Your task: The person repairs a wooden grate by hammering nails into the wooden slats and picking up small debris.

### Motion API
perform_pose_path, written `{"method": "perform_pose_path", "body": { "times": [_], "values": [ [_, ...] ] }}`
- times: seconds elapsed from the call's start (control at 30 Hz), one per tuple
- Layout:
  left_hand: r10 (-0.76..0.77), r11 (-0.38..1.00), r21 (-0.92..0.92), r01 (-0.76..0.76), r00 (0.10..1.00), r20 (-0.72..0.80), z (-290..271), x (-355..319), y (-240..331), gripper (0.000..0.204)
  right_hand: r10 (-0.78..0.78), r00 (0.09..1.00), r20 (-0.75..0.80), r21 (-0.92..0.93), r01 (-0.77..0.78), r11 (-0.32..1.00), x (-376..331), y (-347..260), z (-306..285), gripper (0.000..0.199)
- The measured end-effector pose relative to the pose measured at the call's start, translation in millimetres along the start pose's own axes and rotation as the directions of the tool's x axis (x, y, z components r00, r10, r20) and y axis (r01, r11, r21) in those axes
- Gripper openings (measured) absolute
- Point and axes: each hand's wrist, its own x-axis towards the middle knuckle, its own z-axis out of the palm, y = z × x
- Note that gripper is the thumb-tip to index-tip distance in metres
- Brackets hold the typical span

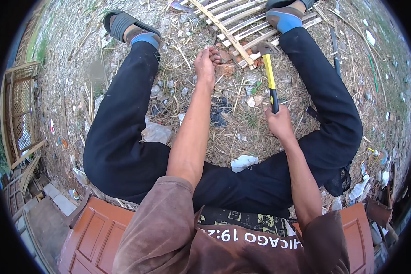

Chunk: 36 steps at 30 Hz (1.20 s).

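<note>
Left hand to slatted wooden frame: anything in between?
Yes, in this view: reddish brick pieces lie on the ground between the left hand and the near corner of the slatted wooden frame. They look low, so probably no block to reaching over.

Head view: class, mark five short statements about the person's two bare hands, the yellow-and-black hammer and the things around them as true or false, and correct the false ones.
1. The bare right hand grips the yellow-and-black hammer. True.
2. The hammer's head sits inside the right fist. False: the metal head is at the far end of the handle.
3. The bare left hand is near a lattice of pale wooden strips. True.
4. The person wears white shorts. False: they are long black cloth trousers.
5. A reddish brick piece lies on the ground. True.
</note>
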Motion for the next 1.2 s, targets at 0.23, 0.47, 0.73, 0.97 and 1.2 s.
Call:
{"method": "perform_pose_path", "body": {
  "times": [0.23,0.47,0.73,0.97,1.2],
  "values": [
    [0.042,0.999,0.021,-0.041,0.998,-0.035,-13,-6,3,0.026,-0.121,0.983,-0.138,0.512,0.176,0.841,-21,-48,-20,0.021],
    [0.017,1.0,-0.007,-0.017,1.0,-0.021,-22,-6,-3,0.026,0.036,0.999,0.006,0.421,-0.035,0.906,-31,-66,-11,0.017],
    [0.01,1.0,0.009,-0.009,1.0,-0.017,1,4,5,0.024,0.02,0.995,-0.097,0.287,0.009,0.958,-8,7,17,0.018],
    [0.034,0.999,-0.007,-0.034,0.999,-0.02,-9,2,-2,0.024,-0.005,0.998,0.064,0.561,-0.031,0.827,10,-78,-8,0.019],
    [0.025,1.0,-0.016,-0.025,1.0,-0.018,-7,2,-2,0.023,-0.051,0.999,0.014,0.657,0.029,0.754,45,-76,13,0.026]
  ]
}}
